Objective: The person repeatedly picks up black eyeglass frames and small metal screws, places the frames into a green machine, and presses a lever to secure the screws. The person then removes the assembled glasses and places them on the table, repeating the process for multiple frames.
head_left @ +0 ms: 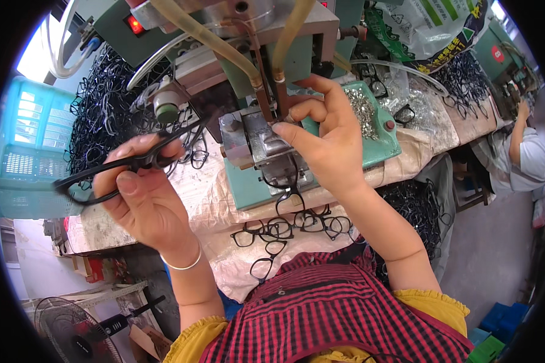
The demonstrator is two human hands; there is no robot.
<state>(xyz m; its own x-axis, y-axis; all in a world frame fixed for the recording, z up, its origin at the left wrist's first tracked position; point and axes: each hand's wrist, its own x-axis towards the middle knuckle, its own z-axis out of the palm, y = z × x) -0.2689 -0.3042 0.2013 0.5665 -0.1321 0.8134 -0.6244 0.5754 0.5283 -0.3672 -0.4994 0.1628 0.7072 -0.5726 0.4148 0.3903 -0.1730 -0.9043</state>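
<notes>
- The left hand [140,192] is clenched around a black eyeglass frame [124,166], thumb pressed on its near side, fingers curled over the top
- The frame lies at about nine o'clock from the machine's work block, well apart from it; its long axis runs from eight o'clock to two o'clock, one end pointing down-left toward the teal crate [30,139], the other up-right toward the green machine [254,66]
- The right hand [321,130] is at the metal fixture [266,145], index finger and thumb pinched together at the block just below the copper nozzles [271,94]; whether it grips a small part I cannot tell
- Risk, as I judge it: the fingertips sit right under the nozzles, so a cycle of the machine could pinch or burn them
- The frame is held one-handed by its middle; a knock against the hoses [218,42] could twist it loose
- At six o'clock from the fixture, loose black frames [284,233] lie on the cloth-covered bench [224,199]
- At two o'clock, a tray of small metal parts [363,112]; at three o'clock, another person sits at the bench
</notes>
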